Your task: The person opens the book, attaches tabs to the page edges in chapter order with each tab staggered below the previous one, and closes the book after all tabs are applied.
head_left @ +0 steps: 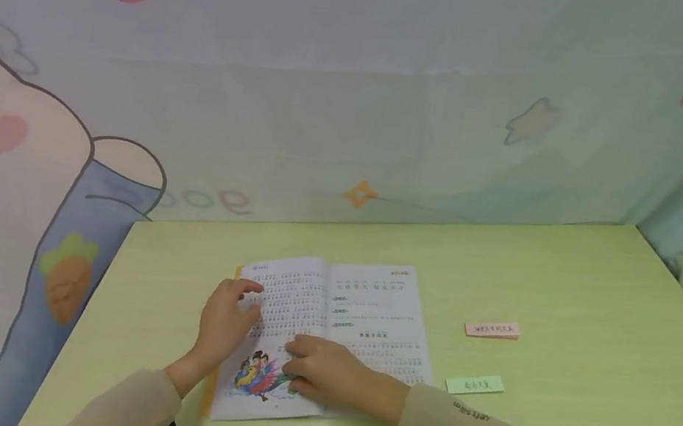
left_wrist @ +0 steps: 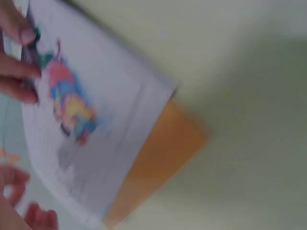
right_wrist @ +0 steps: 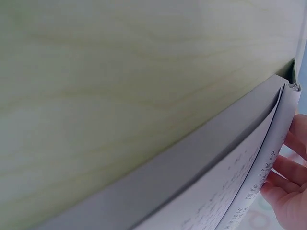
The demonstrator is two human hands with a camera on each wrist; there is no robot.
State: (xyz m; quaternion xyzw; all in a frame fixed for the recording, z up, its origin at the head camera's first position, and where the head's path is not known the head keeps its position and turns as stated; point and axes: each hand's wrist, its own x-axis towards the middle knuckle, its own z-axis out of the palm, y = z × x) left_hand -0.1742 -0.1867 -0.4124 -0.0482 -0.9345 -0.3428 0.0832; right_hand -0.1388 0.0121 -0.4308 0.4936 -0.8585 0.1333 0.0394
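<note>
A book [head_left: 375, 315] lies spread on the table, printed text on both pages and a coloured picture [head_left: 259, 374] of figures on a bird at the lower left. My left hand [head_left: 225, 321] is over the left page's outer edge, thumb and forefinger apart and loosely bent. In the left wrist view this left hand [left_wrist: 21, 203] appears beside the page with nothing between its fingers. My right hand [head_left: 332, 374] reaches across the right page, its fingertips touching the left page near the fold. In the left wrist view those right-hand fingers [left_wrist: 19, 72] rest beside the picture.
An orange sheet or cover [left_wrist: 158, 158] sticks out beneath the left page. To the right of the book lie a pink sticky-note pad [head_left: 492, 330] and a green one [head_left: 475, 385], both with handwriting. A cartoon-printed cloth [head_left: 334, 93] stands behind the table [head_left: 593, 320].
</note>
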